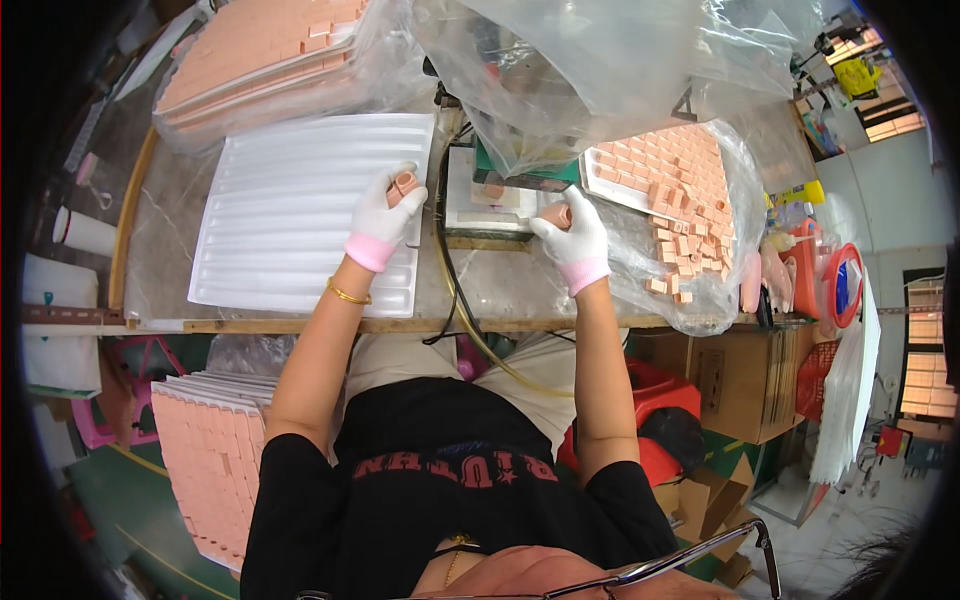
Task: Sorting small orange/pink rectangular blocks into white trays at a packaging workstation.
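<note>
My left hand (380, 218), in a white glove with a pink cuff, is closed around a small peach-coloured hollow piece (403, 186), its opening facing up. It hovers over the right edge of a white ribbed tray (290, 215), whose grooves look bare. In my right hand (580, 238), gloved the same way, is a similar peach piece (556, 214), pinched between thumb and fingers. That hand is beside a small green-and-white bench machine (490, 215), partly hidden under clear plastic sheeting (600, 70). Another peach piece (488, 191) seems to sit inside the machine.
Loose peach pieces (690, 245) lie heaped on plastic at right, beside a filled tray (650, 160). Stacked filled trays (260, 60) stand back left; more (210, 450) lean below the table. Dark and yellow hoses (447, 250) cross the table edge. Cardboard boxes (740, 380) stand lower right.
</note>
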A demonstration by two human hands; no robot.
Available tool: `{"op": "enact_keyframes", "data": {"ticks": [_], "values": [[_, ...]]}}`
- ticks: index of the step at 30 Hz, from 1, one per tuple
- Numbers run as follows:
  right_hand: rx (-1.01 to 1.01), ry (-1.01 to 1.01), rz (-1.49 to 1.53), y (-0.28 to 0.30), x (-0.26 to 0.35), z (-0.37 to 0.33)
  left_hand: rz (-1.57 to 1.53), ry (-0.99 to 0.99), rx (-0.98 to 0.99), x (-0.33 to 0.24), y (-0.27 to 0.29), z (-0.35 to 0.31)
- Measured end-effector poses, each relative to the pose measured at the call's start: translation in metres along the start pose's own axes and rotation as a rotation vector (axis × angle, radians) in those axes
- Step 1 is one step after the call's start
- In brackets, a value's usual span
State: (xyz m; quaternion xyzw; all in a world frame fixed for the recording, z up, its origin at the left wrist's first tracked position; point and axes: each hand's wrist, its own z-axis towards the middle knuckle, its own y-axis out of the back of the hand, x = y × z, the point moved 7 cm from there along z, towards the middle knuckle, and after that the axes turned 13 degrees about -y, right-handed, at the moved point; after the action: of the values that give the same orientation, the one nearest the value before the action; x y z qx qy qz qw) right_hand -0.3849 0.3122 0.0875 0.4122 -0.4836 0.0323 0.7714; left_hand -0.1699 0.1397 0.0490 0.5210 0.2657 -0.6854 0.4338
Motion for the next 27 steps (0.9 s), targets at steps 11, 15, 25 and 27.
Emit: {"op": "enact_keyframes", "data": {"ticks": [11, 15, 25, 27], "values": [[0.129, -0.155, -0.042, -0.047, 0.020, 0.020, 0.099, -0.063, 0.217, -0.008, -0.037, 0.004], [0.237, -0.251, 0.353, -0.057, 0.010, 0.017, -0.034, 0.023, 0.193, -0.004, -0.040, 0.003], [0.031, -0.021, -0.074, -0.045, 0.012, 0.017, 0.262, -0.319, 0.341, -0.028, -0.047, 0.012], [0.035, -0.064, -0.105, -0.047, 0.012, 0.019, 0.274, -0.314, 0.354, -0.026, -0.044, 0.015]]}}
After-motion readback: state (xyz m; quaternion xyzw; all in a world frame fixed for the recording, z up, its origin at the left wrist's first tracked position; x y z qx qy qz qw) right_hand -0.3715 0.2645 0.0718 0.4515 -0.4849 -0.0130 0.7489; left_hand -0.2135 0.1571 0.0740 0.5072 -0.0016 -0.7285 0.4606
